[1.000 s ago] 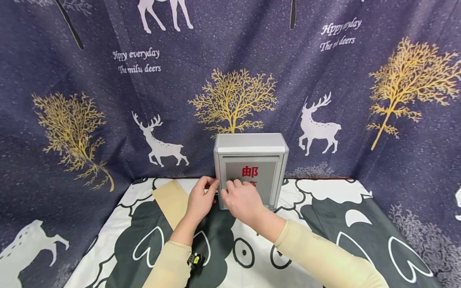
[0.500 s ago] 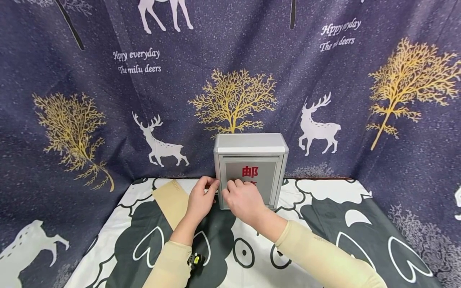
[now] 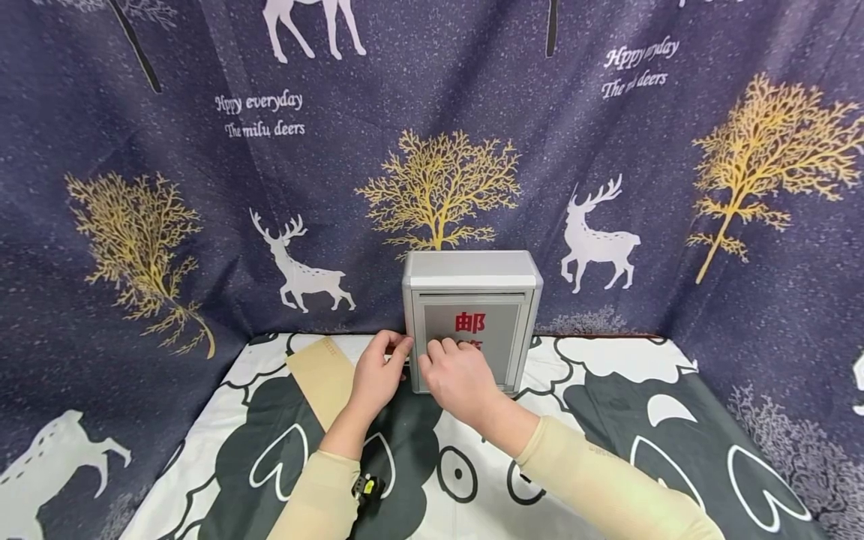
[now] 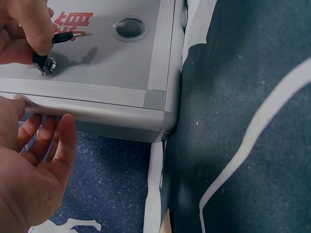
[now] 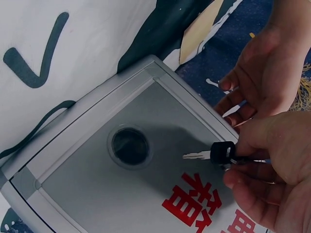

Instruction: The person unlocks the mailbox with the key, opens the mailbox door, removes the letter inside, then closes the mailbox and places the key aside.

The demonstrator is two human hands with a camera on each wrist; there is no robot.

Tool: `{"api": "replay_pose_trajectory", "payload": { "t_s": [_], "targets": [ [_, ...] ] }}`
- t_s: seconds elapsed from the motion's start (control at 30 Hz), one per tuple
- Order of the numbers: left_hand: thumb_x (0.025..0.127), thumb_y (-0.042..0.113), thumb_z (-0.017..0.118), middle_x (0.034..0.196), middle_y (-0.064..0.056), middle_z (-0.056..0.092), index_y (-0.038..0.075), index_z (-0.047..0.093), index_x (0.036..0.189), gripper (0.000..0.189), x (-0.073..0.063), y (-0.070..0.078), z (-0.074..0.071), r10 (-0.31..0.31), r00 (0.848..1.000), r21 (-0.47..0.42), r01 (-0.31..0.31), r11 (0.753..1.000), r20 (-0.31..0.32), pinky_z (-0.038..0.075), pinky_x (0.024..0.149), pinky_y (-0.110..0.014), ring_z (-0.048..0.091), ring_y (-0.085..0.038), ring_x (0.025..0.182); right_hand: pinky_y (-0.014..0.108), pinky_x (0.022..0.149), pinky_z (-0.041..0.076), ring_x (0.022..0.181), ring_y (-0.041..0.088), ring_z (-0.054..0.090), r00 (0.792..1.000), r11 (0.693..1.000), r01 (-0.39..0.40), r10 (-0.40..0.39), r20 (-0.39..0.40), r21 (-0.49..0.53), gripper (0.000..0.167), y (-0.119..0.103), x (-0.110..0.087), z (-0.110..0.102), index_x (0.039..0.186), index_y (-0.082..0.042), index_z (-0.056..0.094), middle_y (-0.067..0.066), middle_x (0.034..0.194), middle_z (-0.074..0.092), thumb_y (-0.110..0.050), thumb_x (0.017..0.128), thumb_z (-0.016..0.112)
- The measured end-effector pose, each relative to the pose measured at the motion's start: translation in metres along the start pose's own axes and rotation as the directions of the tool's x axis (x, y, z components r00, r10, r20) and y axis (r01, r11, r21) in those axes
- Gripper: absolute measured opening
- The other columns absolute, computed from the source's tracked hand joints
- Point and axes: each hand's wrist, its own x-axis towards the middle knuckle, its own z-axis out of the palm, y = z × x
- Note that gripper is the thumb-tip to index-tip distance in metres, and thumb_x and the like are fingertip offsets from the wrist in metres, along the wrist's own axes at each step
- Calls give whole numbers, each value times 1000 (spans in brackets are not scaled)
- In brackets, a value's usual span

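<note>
A silver metal mailbox (image 3: pixel 502 360) with red characters stands upright against the backdrop. My left hand (image 3: pixel 376 375) grips its left side edge, the thumb near the front frame and the fingers along the side, as the left wrist view shows. My right hand (image 3: pixel 459 379) is at the front panel, its fingers curled and pinching a key at the round lock (image 4: pixel 47 66). The head of that key is mostly hidden by the fingers. A second key (image 5: pixel 222 152) with a black head hangs with it, its blade pointing free across the panel. A round dark window (image 5: pixel 130 146) lies beside the lock.
A brown paper envelope (image 3: pixel 320 379) lies on the patterned cloth (image 3: pixel 499 484), left of the mailbox and partly behind my left forearm. A dark blue curtain (image 3: pixel 304 180) with deer and trees rises behind the mailbox. A thin slot (image 3: pixel 472 294) runs across the mailbox's upper front.
My right hand has shifted very slightly to the right at the lock. The left hand, mailbox and envelope keep their places; the head view has moved a touch.
</note>
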Motion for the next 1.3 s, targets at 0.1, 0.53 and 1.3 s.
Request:
{"api": "replay_pose_trajectory", "payload": {
  "t_s": [0.1, 0.53, 1.3],
  "targets": [
    [114, 35, 69, 116, -8, 72, 12, 72, 116, 23, 0, 0, 0, -1, 1000, 2, 1, 1000, 2, 64, 63, -30, 70, -21, 97, 33, 58, 55, 73, 23, 62, 1000, 1000, -7, 7, -10, -8, 20, -1, 0, -1, 83, -12, 67, 6, 85, 63, -12, 100, 78],
    [114, 35, 69, 116, -8, 72, 12, 72, 115, 23, 0, 2, 0, 3, 1000, 6, -4, 1000, 10, 64, 63, -30, 69, -23, 100, 31, 59, 58, 77, 22, 66, 999, 999, -18, 20, -38, 42, 13, -12, -9, -12, 86, -11, 72, 6, 91, 68, -9, 95, 81],
    [113, 34, 69, 116, -8, 71, 10, 71, 115, 24, 0, -1, 0, 5, 1000, -3, -5, 1000, -1, 64, 63, -30, 69, -23, 103, 23, 58, 46, 69, 3, 53, 925, 681, -366, 344, 163, 634, 14, -5, -40, -16, 89, -18, 76, -9, 82, 64, -6, 87, 83]
  ]
}}
